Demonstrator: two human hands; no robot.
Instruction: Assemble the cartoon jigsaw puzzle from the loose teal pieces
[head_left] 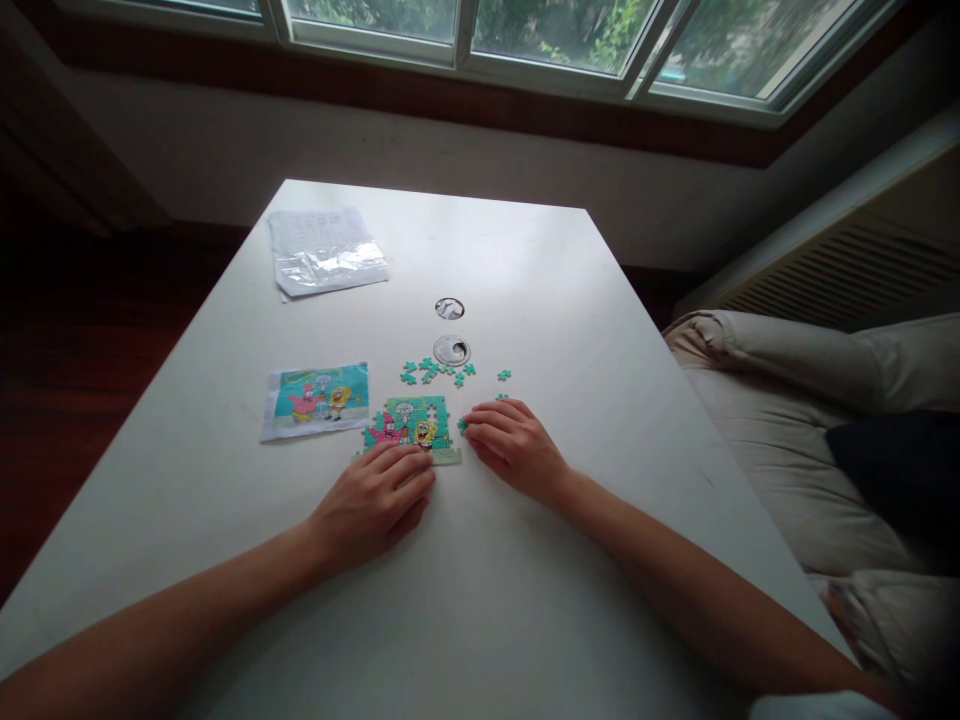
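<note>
A partly joined jigsaw puzzle with cartoon figures on teal lies on the white table, with gaps along its right part. My left hand rests over its lower edge, fingers stretched out flat and hiding some of the bottom row. Just right of the puzzle, my right hand has its fingers bent together, and a teal puzzle piece shows at the fingertips. Several loose puzzle pieces are scattered beyond the puzzle. One more loose piece sits apart, above my right hand.
Left of the puzzle lies a printed picture sheet with the same figures. A clear plastic bag with paper is at the far left of the table. Two round cable holes interrupt the tabletop. A beige sofa stands to the right.
</note>
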